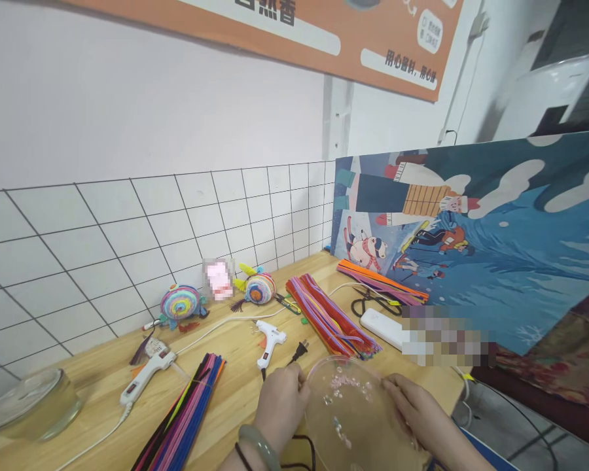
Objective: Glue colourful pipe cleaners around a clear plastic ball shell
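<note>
Both hands – left hand (281, 400), right hand (412, 409) – gripping round clear dish (358, 418), seemingly plastic

Craft clutter on a wooden table against a tiled wall

Two white glue guns (146, 377) (269, 341) lay on the wooden table (235, 392), their cords trailing, a black plug (299, 351) near the second. A dark-toned bundle of pipe cleaners (184, 418) lay at the left front, a red and purple bundle (331, 317) lay behind the middle, and an orange one (380, 281) rested by the illustrated board (495, 235). Two striped yarn-wound figures (180, 304) (259, 288) stood at the tiled wall (127, 235). Black scissors (368, 302) lay just beside a white box (383, 327), and a round glass jar (27, 405) stood at the far left. An orange banner (324, 33) hung above.
</note>
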A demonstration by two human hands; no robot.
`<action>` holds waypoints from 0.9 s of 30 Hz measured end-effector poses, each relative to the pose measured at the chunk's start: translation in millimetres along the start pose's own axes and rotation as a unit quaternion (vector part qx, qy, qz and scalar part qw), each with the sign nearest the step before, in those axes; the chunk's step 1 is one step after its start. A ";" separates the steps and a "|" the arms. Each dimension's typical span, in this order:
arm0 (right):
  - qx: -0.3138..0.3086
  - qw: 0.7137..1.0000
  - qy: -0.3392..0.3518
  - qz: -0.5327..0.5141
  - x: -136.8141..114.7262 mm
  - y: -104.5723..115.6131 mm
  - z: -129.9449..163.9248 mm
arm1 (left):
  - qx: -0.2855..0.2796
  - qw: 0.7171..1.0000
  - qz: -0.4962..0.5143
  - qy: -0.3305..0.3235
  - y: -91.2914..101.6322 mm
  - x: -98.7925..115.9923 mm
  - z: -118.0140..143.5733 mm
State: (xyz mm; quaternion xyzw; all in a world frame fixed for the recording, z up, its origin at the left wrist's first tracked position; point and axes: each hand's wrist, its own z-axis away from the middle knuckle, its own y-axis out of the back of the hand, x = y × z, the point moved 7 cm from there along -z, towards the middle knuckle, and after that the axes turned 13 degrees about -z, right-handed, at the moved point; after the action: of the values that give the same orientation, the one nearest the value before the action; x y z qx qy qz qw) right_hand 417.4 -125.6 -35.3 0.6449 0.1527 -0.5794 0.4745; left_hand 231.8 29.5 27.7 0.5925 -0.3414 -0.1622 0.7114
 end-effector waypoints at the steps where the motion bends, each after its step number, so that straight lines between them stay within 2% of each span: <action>1: -0.003 1.000 -0.003 -0.010 -2.2 -0.4 -2.1 | 0.007 1.000 0.018 0.002 2.7 -1.3 -1.3; 6: -0.011 0.999 0.001 -0.040 -17.7 0.8 -20.4 | 0.036 0.992 0.117 0.008 12.6 -9.3 -8.3; 11: -0.003 0.998 0.024 -0.056 -38.8 7.2 -43.6 | 0.053 0.970 0.235 0.029 19.4 -18.5 -19.4; 18: -0.032 0.995 0.034 -0.087 -55.6 10.3 -84.7 | 0.049 0.903 0.425 0.033 24.7 -17.4 -39.8; 27: -0.016 0.992 0.057 -0.110 -53.6 12.4 -141.8 | 0.010 0.817 0.571 0.076 3.2 -20.7 -86.9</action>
State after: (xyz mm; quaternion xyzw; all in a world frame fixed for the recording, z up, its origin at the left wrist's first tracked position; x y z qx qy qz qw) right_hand 497.0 -1.1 0.7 0.6483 0.2592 -0.5878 0.4086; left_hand 275.4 107.1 19.1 0.3089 -0.5647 0.3223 0.6941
